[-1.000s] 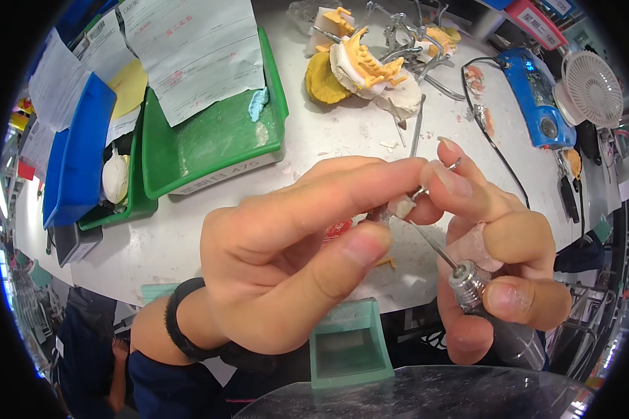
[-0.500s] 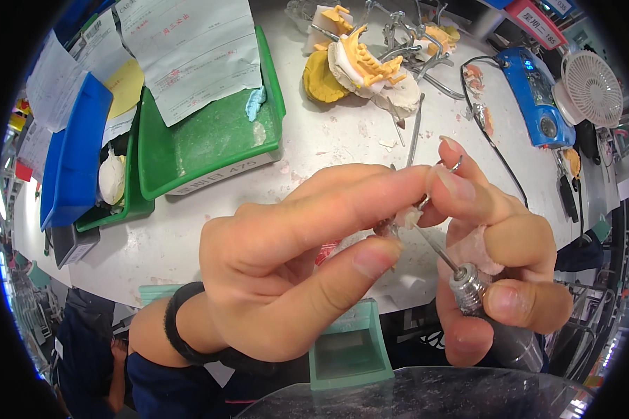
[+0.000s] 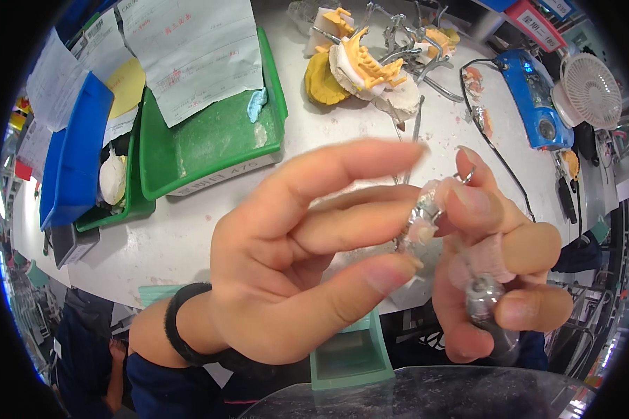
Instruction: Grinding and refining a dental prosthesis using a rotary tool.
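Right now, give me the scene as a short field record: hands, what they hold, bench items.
left hand: raised, fingers spread, tips touching a small pink-and-wire dental piece
right hand: pinches that piece with thumb and forefinger; lower fingers wrap a metal-tipped hand tool
left wrist: black band
bench: green tray with paper, blue tray, yellow dental casts, blue device, small white fan

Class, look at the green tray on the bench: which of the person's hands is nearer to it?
Left. The left hand sits just below the green tray; the right hand is farther off to its right.
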`<state>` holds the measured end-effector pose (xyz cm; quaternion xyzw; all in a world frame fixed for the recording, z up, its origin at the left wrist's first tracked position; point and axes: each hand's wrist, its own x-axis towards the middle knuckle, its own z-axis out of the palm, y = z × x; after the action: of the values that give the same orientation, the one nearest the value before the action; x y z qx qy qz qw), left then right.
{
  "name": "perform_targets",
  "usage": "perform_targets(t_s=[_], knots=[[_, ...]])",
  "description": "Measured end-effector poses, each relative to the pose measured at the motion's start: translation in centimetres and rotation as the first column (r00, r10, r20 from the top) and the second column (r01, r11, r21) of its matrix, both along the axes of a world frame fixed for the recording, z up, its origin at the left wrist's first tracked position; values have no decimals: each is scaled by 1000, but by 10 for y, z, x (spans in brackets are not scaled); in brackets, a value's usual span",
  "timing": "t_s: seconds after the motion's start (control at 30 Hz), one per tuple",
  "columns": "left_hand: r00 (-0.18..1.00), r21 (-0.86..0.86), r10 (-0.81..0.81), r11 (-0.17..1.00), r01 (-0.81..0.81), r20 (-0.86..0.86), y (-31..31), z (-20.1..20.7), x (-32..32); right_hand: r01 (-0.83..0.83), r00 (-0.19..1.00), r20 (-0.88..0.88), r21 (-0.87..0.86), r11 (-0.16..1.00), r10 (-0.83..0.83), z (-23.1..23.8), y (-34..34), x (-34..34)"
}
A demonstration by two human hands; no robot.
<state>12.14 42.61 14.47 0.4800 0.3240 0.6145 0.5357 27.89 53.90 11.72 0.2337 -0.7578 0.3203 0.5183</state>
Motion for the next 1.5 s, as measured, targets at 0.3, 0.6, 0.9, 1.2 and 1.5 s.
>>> perform_targets(t_s=[0.3,0.6,0.9,1.2,1.5], knots=[[994,-15,-98,995,97,-39,1,4,-6,172,963,180,169,971,-202,11,-5,11],[980,93,-123,986,139,-154,4,0,-10,186,966,148,165,969,-211,9,-6,9],[977,102,-78,990,99,-197,5,-1,-12,167,950,253,92,982,-185,18,-7,14],[954,174,82,984,-32,-289,12,-7,-11,167,974,208,-422,891,-85,15,-26,17],[985,259,65,966,-21,-162,15,-16,-12,-14,998,53,-168,986,23,-4,-13,-4]])
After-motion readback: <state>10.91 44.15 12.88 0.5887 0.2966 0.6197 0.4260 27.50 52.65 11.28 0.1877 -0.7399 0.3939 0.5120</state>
